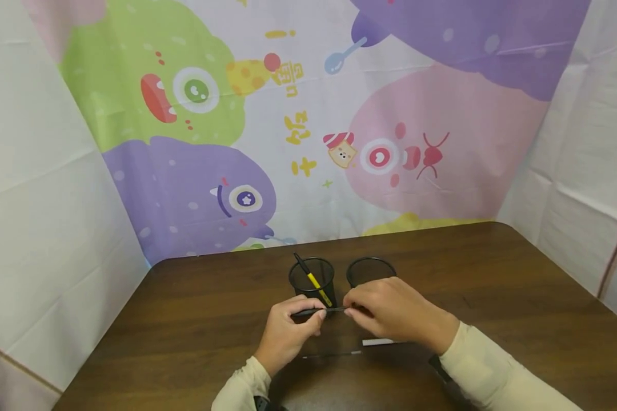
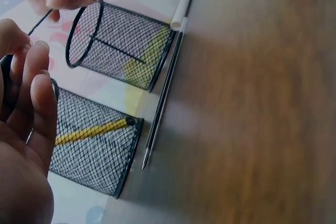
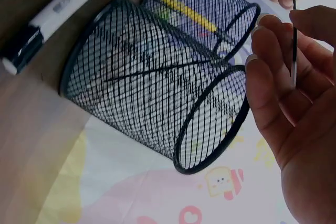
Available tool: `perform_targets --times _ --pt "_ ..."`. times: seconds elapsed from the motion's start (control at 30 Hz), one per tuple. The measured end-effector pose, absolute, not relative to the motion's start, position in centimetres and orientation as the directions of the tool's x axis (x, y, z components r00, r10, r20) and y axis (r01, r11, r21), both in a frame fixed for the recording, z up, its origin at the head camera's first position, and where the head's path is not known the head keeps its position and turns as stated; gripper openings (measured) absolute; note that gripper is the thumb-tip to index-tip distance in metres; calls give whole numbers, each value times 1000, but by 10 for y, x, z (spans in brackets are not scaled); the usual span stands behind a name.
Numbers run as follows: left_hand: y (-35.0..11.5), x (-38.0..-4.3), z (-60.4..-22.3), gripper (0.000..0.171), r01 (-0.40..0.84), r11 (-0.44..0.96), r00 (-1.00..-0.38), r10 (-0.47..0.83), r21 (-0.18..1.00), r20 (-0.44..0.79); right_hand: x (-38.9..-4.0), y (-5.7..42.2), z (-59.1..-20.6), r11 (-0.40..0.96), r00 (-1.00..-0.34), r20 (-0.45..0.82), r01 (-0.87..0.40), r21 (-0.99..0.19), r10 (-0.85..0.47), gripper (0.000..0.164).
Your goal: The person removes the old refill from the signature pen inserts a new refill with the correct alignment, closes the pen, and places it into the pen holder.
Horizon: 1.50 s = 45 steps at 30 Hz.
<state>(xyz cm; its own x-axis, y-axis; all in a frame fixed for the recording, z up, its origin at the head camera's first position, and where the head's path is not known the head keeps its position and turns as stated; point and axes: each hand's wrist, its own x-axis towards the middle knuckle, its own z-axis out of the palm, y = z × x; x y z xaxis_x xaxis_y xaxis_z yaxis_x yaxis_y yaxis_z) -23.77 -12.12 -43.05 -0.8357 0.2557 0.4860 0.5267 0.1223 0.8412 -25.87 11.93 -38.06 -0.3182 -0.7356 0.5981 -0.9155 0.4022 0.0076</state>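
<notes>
My left hand (image 1: pixel 288 331) grips a dark pen barrel (image 1: pixel 304 313) between thumb and fingers, in front of the mesh cups. Thumb and fingertips of my right hand (image 1: pixel 398 308) pinch a thin black refill (image 3: pixel 294 40) with a pale end, which lies along the fingers in the right wrist view. Its thin dark length spans the gap between both hands, in line with the barrel. Below the hands a second thin refill (image 2: pixel 164 95), with a pointed tip, lies on the table. Beside it is a white marker (image 3: pixel 73 3) with a black end, partly behind my right hand in the head view.
Two black mesh pen cups stand side by side behind the hands. The left cup (image 1: pixel 298 288) holds a yellow and black pen (image 1: pixel 313 281); the right cup (image 3: pixel 152 87) is partly hidden by my right hand in the head view. A printed cloth (image 1: pixel 308 211) hangs behind the brown table (image 1: pixel 195 325).
</notes>
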Motion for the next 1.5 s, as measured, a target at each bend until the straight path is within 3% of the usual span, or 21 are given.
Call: perform_targets --times 0.47,0.7,1.5 --pt "-126 -242 -429 10 465 101 -873 216 880 437 -262 126 -381 441 -315 614 -895 61 -724 3" --pt "-125 -241 -425 22 451 107 -872 261 886 413 -260 121 -380 409 -296 616 -911 48 -730 4" --pt "-120 -235 -430 17 463 25 -848 303 886 434 -255 111 -386 375 -287 606 -927 19 -741 5"
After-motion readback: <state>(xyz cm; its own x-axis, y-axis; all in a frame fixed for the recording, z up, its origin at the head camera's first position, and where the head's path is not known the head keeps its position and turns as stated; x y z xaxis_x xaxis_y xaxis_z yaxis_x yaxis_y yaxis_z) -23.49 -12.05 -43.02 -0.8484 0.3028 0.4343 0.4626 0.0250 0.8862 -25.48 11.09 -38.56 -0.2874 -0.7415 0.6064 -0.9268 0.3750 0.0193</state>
